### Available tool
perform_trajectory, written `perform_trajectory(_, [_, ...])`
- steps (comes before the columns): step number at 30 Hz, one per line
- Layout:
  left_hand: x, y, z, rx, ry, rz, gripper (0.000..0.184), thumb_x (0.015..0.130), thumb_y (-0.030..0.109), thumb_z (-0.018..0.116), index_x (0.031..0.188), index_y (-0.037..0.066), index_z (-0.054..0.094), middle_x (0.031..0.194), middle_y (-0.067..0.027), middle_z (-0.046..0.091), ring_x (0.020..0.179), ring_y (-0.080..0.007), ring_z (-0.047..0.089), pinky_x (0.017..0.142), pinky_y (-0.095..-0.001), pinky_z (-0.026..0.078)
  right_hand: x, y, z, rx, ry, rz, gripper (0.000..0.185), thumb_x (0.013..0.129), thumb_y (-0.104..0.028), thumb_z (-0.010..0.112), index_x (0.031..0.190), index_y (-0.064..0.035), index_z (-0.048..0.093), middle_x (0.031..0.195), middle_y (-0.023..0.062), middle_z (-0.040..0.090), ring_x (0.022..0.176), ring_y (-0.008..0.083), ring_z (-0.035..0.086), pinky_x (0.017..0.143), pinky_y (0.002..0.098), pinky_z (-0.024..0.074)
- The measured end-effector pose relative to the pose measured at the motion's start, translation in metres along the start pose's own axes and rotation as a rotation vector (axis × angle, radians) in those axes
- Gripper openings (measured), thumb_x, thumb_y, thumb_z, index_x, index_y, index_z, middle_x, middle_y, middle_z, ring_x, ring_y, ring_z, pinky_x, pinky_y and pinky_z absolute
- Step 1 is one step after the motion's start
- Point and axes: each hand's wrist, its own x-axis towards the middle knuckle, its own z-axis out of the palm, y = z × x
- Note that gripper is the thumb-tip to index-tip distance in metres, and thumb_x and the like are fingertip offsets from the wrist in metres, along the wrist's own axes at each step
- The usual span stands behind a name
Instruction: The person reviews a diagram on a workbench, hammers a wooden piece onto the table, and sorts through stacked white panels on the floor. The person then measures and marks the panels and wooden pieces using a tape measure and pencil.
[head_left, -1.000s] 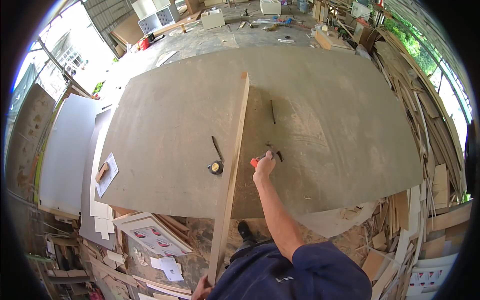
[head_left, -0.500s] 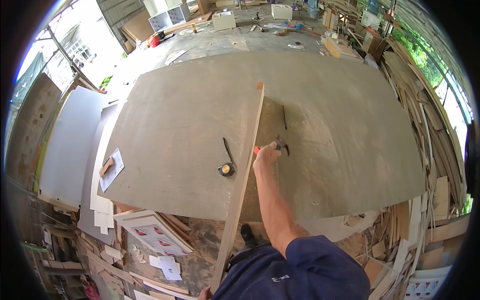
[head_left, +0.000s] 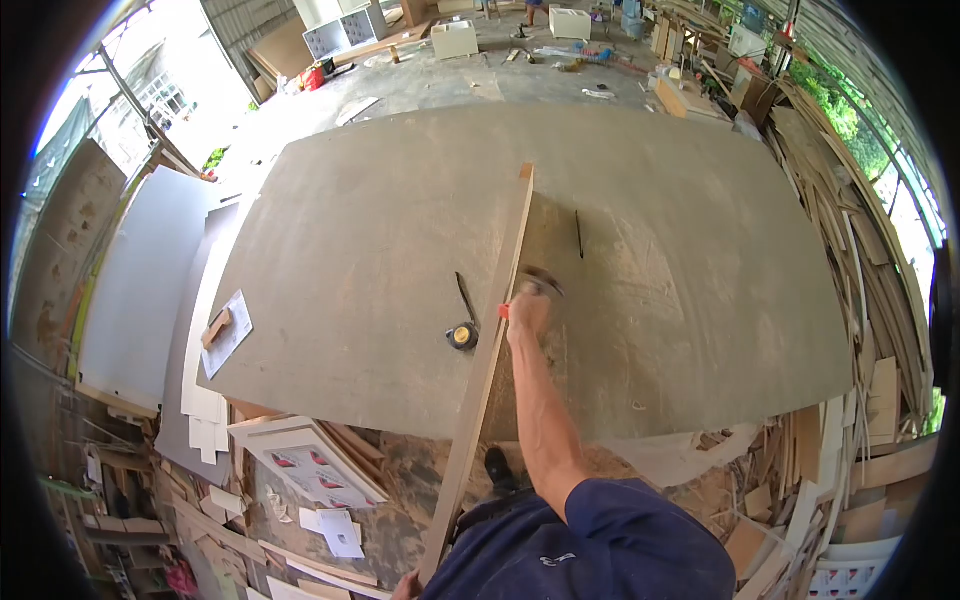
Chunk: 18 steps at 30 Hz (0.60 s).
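Note:
My right hand [head_left: 528, 314] is closed round a claw hammer [head_left: 541, 284] with a red handle; the hammer head is smeared by motion, just right of a long wooden board [head_left: 488, 352]. This board runs from the middle of a large grey-brown sheet [head_left: 360, 200] down past its near edge. At the board's near end, my left hand [head_left: 407, 586] grips its side, only partly in view at the bottom. A tape measure [head_left: 462, 336] with a black strap lies left of the board. Right of it lies a thin dark pencil-like stick [head_left: 579, 234].
A small wood block [head_left: 216, 328] sits on a paper sheet [head_left: 236, 345] at the sheet's left edge. Stacked planks [head_left: 850, 250] line the right side. White panels [head_left: 140, 290] lean at left. Offcuts and a framed panel [head_left: 310, 465] crowd the floor near me. White cabinet boxes [head_left: 455, 40] stand behind.
My right hand has turned the hammer, its head moving left toward the board. The left hand stays at the board's near end. A person's leg has appeared far back; the view has shifted slightly.

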Motion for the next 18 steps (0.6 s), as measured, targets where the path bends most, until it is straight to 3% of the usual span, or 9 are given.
perform_trajectory(1, [0.0,-0.001,-0.001,-0.001,-0.001,0.0,0.064,0.066,0.007,0.072,0.127,-0.001,0.055,0.102,-0.0075,0.065,0.092,-0.0153,0.057,0.081,-0.0299,0.048,-0.003,-0.004,-0.004,-0.004,0.004,0.004,0.034,0.096,-0.025,0.052,0.079,0.0045,0.057,0.07,0.0155,0.063,0.058,0.0266,0.061,0.06,0.041,0.0496])
perform_trajectory(3, [0.0,-0.001,-0.002,-0.003,-0.005,0.0,0.064,0.066,0.007,0.072,0.127,-0.001,0.055,0.102,-0.0075,0.065,0.092,-0.0153,0.057,0.081,-0.03,0.048,-0.001,-0.019,-0.006,0.404,-0.241,0.162,0.034,0.096,-0.025,0.051,0.078,0.0038,0.056,0.073,0.016,0.063,0.057,0.0284,0.061,0.06,0.042,0.0505])
perform_trajectory(5, [0.001,-0.001,-0.004,-0.007,-0.002,0.004,0.064,0.066,0.007,0.072,0.127,-0.001,0.055,0.102,-0.0075,0.065,0.092,-0.0152,0.057,0.081,-0.03,0.048,-0.002,-0.021,0.007,0.391,-0.135,0.152,0.034,0.095,-0.026,0.053,0.076,0.0023,0.056,0.074,0.0155,0.061,0.056,0.0276,0.059,0.059,0.041,0.0505])
perform_trajectory(7, [0.001,-0.001,-0.006,-0.014,-0.001,0.006,0.064,0.066,0.007,0.072,0.127,0.0,0.055,0.102,-0.0075,0.065,0.091,-0.0152,0.057,0.081,-0.03,0.048,-0.021,-0.029,0.011,0.469,0.352,0.171,0.035,0.093,-0.028,0.056,0.076,0.003,0.056,0.072,0.0146,0.061,0.056,0.0257,0.06,0.059,0.0394,0.0506])
perform_trajectory(8, [0.001,0.0,-0.006,-0.015,-0.003,0.007,0.064,0.066,0.007,0.072,0.127,0.0,0.055,0.102,-0.0075,0.065,0.091,-0.0152,0.057,0.081,-0.03,0.048,-0.016,-0.019,0.014,0.467,0.352,0.171,0.035,0.093,-0.028,0.056,0.076,0.003,0.056,0.072,0.0146,0.061,0.056,0.0257,0.06,0.059,0.0394,0.0506])
perform_trajectory(10, [0.001,0.001,-0.009,-0.014,-0.009,0.005,0.064,0.066,0.007,0.072,0.127,0.0,0.055,0.102,-0.0075,0.065,0.091,-0.0151,0.057,0.081,-0.03,0.048,0.002,0.005,0.015,0.125,-0.147,-0.098,0.035,0.093,-0.028,0.056,0.077,0.0041,0.055,0.072,0.0158,0.062,0.058,0.0249,0.063,0.058,0.039,0.0513])
perform_trajectory(14, [0.003,0.003,-0.011,-0.017,-0.012,0.02,0.065,0.066,0.006,0.072,0.128,0.0,0.055,0.102,-0.0074,0.065,0.091,-0.015,0.057,0.081,-0.03,0.048,-0.012,-0.022,-0.006,0.26,-0.067,0.071,0.035,0.092,-0.028,0.056,0.078,0.0029,0.056,0.068,0.0129,0.061,0.056,0.0253,0.064,0.052,0.0387,0.0503])
perform_trajectory(18, [0.006,0.013,-0.02,-0.009,-0.032,0.047,0.065,0.066,0.006,0.072,0.128,0.0,0.055,0.102,-0.0074,0.065,0.091,-0.0149,0.057,0.081,-0.0301,0.048,-0.008,-0.009,-0.004,0.291,-0.174,-0.018,0.031,0.092,-0.029,0.057,0.078,-0.0009,0.057,0.064,0.0083,0.059,0.052,0.0222,0.06,0.05,0.0379,0.0487])
